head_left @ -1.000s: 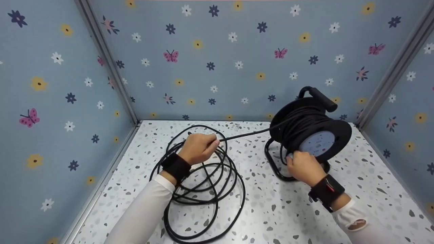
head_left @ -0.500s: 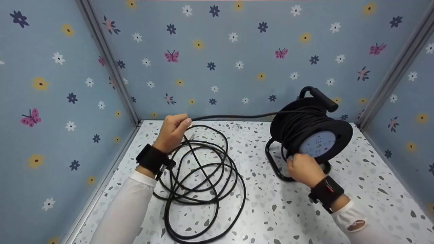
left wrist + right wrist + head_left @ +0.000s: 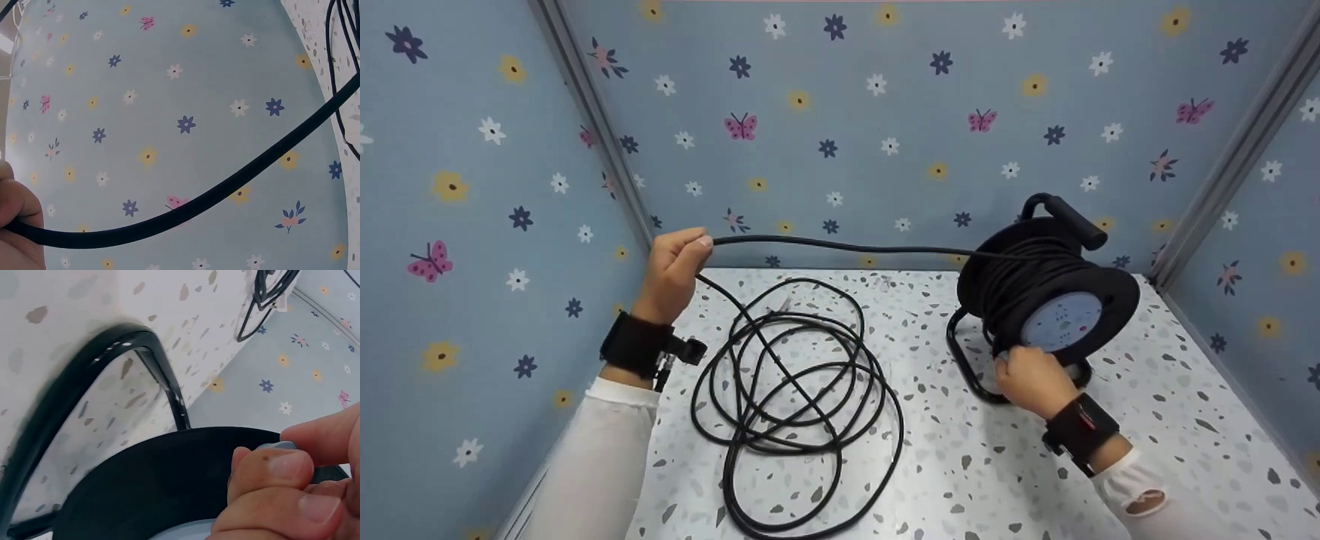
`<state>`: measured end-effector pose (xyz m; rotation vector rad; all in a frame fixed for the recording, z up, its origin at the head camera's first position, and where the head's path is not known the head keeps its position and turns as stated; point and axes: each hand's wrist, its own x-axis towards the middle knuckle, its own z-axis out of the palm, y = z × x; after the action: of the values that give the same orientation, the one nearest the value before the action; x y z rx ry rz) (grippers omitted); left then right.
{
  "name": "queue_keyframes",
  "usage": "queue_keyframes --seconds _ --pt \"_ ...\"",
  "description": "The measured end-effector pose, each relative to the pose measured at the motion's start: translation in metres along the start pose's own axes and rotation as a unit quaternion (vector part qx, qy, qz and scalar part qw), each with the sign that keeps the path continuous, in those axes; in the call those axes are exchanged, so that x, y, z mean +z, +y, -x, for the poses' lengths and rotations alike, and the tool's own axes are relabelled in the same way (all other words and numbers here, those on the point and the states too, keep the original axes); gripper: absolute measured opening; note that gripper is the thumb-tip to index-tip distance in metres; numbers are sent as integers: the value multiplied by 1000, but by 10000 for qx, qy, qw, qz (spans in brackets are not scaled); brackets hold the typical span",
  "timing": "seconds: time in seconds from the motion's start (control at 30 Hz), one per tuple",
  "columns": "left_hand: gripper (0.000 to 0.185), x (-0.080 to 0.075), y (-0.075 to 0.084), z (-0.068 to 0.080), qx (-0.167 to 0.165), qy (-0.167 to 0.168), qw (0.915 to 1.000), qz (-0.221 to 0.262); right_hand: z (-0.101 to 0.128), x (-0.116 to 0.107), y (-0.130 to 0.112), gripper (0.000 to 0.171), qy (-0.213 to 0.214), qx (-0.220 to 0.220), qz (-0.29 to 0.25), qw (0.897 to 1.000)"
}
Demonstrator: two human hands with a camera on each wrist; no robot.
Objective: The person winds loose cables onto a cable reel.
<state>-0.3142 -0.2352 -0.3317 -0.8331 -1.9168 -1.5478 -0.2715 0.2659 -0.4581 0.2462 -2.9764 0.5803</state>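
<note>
A black cable (image 3: 840, 246) runs from the drum of a black cable reel (image 3: 1119, 296) across to my left hand (image 3: 671, 274), which grips it between thumb and curled fingers, raised near the left wall. From that hand the cable drops to loose loops (image 3: 901, 420) on the table. In the left wrist view the cable (image 3: 197, 203) sags in a curve out of the hand. My right hand (image 3: 1036, 381) pinches a small grey-blue knob (image 3: 279, 445) at the rim of the reel's side disc; in the head view that hand mostly hides it.
The reel stands on a black tubular frame (image 3: 964, 369) with a carrying handle (image 3: 1076, 221) on top. A pale blue socket panel (image 3: 1061, 321) faces front. Flowered walls (image 3: 840, 112) enclose the speckled white table (image 3: 945, 465) at the back and both sides.
My left hand has moved left and up with the cable, and the stretch to the reel has grown longer. The right hand stays at the knob, almost unmoved.
</note>
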Motion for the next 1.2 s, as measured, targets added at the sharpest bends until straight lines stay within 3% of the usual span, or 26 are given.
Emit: queue_keyframes --seconds 0.27,0.47,0.73,0.93,1.2 --pt "43 -18 0 -6 -140 178 9961 854 4 10 13 38 -153 265 10 9995" --pt "44 -30 -25 11 -686 -89 9975 139 5 13 16 37 -159 381 -109 9991" --pt "53 -34 -63 53 -1562 -468 9859 -382 3 16 15 36 -54 315 -37 9995" --pt "59 -29 -82 83 -2004 -930 9706 -958 5 21 12 34 180 225 284 9992" --pt "59 -16 -98 105 -2419 -1684 9449 -1423 5 17 6 32 530 159 99 9984"
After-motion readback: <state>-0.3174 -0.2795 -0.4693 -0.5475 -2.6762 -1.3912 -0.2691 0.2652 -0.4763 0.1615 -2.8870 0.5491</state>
